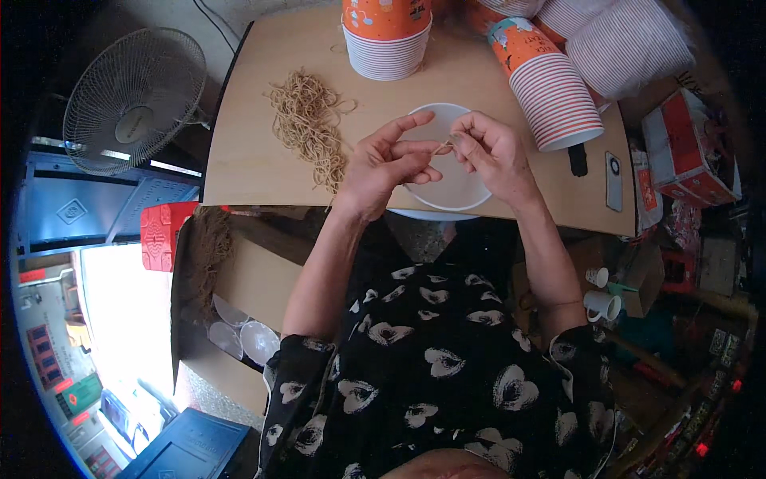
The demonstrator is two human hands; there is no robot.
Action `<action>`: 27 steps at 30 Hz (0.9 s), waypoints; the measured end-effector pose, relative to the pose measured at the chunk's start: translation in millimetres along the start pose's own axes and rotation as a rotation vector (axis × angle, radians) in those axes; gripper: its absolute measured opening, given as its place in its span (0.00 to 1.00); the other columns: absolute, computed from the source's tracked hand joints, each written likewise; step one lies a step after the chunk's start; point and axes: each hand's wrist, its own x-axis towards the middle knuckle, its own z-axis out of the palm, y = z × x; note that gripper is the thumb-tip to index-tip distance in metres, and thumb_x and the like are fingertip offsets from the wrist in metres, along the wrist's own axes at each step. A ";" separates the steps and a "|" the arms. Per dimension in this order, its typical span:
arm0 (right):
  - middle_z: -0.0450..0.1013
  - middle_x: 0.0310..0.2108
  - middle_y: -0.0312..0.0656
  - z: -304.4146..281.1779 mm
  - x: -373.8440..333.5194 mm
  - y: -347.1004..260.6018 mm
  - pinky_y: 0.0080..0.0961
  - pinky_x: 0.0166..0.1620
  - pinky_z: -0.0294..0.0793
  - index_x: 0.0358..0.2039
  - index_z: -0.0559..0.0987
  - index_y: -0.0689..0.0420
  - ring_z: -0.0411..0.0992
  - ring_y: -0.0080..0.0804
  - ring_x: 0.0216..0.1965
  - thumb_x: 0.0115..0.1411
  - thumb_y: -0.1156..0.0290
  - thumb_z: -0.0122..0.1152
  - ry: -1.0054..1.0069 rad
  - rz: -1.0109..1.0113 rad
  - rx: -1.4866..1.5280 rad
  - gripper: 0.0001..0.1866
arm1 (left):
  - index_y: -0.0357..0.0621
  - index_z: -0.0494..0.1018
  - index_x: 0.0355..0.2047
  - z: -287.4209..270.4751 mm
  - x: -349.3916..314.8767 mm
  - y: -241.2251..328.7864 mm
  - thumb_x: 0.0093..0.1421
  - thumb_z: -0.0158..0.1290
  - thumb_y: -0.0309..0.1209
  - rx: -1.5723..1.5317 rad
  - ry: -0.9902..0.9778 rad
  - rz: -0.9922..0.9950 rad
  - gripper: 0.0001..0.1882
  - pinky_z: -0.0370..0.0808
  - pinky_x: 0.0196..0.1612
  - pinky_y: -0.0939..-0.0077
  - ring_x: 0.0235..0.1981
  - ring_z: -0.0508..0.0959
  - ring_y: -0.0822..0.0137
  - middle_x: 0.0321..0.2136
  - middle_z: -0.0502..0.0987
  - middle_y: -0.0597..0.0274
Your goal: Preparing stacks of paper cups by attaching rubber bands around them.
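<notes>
A thin tan band (444, 147) is stretched between my two hands, just above the white lid (455, 191) at the near edge of the table (255, 160). My right hand (496, 156) pinches one end of it between thumb and fingertips, closed tight on it. My left hand (387, 164) takes the other end with thumb and lower fingers curled in, while its forefinger sticks out straight toward the far side. The lid lies flat under both hands, partly hidden by them.

To the left, a loose pile of bands (309, 124) is spread on the table. On the far side stands a stack of cups (387, 36), and to the right another stack (550, 88) lies tilted on its side. A phone (613, 181) lies at the right edge. A fan (132, 100) stands off to the far left, beyond the table.
</notes>
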 end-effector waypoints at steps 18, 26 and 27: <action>0.73 0.31 0.34 -14.0 -11.0 -8.2 0.16 0.33 0.71 0.42 0.74 0.66 0.70 0.14 0.31 0.61 0.77 0.59 -0.064 -0.031 -0.057 0.10 | 0.36 0.75 0.51 12.1 1.2 15.2 0.59 0.59 0.23 0.286 0.015 -0.054 0.18 0.72 0.28 0.88 0.25 0.76 0.80 0.35 0.83 0.62; 0.73 0.24 0.32 -25.9 -12.2 -3.8 0.16 0.26 0.68 0.32 0.78 0.64 0.68 0.13 0.24 0.61 0.75 0.60 -0.030 -0.070 -0.120 0.05 | 0.42 0.82 0.35 8.2 -1.2 10.3 0.56 0.62 0.28 0.860 0.089 0.225 0.07 0.73 0.26 0.83 0.23 0.77 0.79 0.30 0.83 0.66; 0.73 0.25 0.32 -29.9 -14.0 -9.9 0.14 0.24 0.65 0.33 0.78 0.63 0.67 0.12 0.22 0.62 0.75 0.59 -0.002 -0.007 -0.008 0.04 | 0.43 0.82 0.34 5.1 -3.3 11.2 0.55 0.62 0.27 0.970 0.086 0.379 0.07 0.74 0.27 0.82 0.25 0.77 0.78 0.31 0.83 0.66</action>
